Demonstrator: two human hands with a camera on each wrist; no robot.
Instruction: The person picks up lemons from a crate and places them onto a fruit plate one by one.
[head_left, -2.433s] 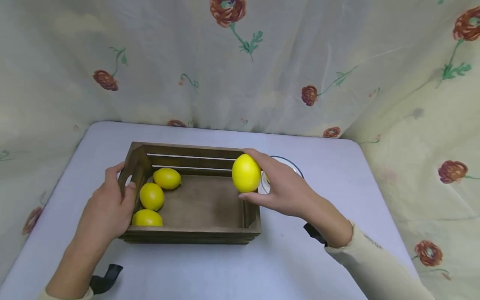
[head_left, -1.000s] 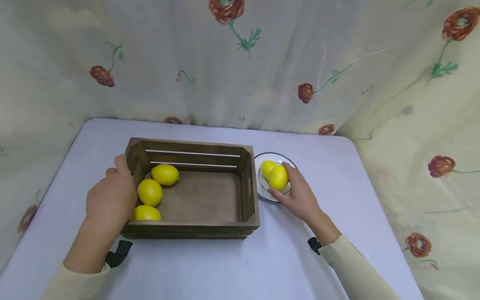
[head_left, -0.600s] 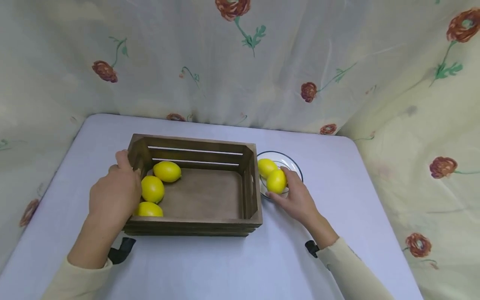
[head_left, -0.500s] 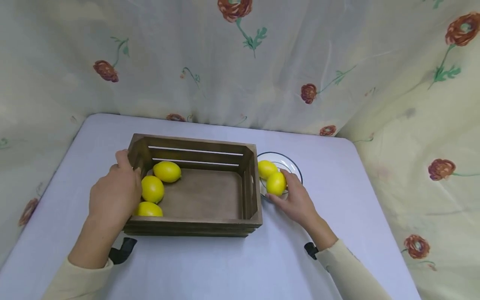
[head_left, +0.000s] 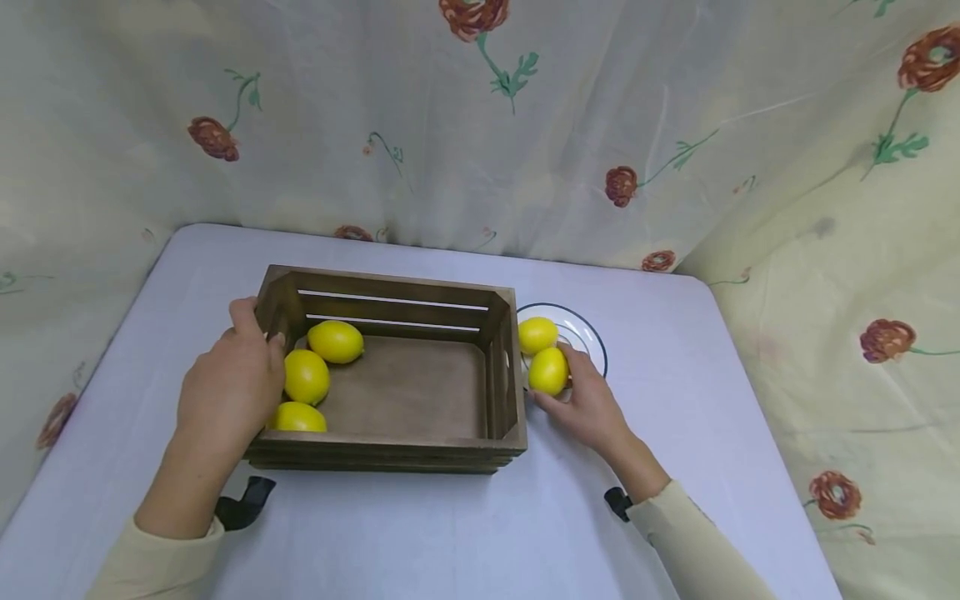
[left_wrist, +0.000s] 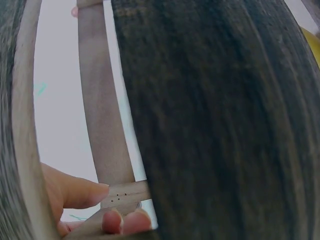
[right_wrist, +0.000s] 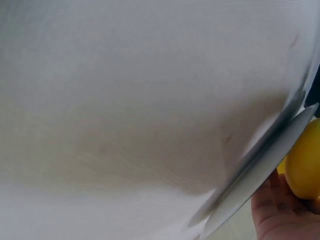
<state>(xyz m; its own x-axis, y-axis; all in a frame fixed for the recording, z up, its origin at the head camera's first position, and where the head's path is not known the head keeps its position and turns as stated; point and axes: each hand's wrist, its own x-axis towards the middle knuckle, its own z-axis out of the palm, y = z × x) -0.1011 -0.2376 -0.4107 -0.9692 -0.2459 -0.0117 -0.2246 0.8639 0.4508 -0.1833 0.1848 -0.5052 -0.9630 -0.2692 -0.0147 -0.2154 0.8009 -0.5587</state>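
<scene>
My left hand (head_left: 228,392) grips the left end of a brown wooden crate (head_left: 386,452). In the left wrist view, thumb and fingertips (left_wrist: 89,194) close on a slat of it. Three yellow lemons, a back one (head_left: 336,342), a middle one (head_left: 307,377) and a front one (head_left: 299,417), lie along the crate's left side. To the right of the crate, my right hand (head_left: 587,406) holds another lemon (head_left: 548,372) between thumb and fingers, at the near side of a white dark-rimmed plate (head_left: 592,337). One more lemon (head_left: 537,334) sits on that plate, just behind the held one.
The plate stands close against the crate's right end, partly hidden by it. A white cloth covers the table (head_left: 420,533). A flowered curtain (head_left: 322,108) hangs behind and at both sides. Black straps show at both wrists.
My right hand has carried the lemon from over the crate's right end to the plate, then slightly toward me and left. My left hand has turned over at the crate's left end.
</scene>
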